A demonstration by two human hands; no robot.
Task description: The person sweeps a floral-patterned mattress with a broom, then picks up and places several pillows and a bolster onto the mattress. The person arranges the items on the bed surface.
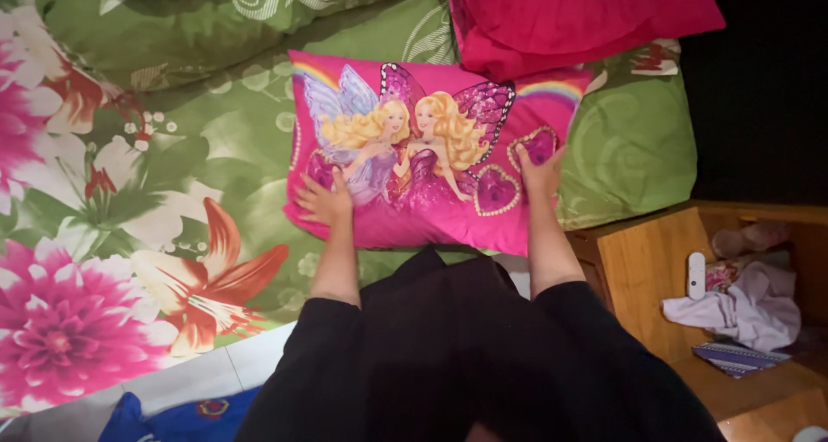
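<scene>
A pink pillow printed with two winged cartoon figures and hearts lies on a green floral bedsheet. My left hand rests flat on the pillow's lower left part, fingers spread. Flat on the pillow's right side, near a heart pattern, lies my right hand. Both arms reach out of black sleeves. Neither hand grips anything.
A plain magenta pillow lies behind the pink one, partly over a green pillow. A wooden bedside shelf at right holds a white remote-like object and crumpled cloth. Blue fabric lies at the bottom left.
</scene>
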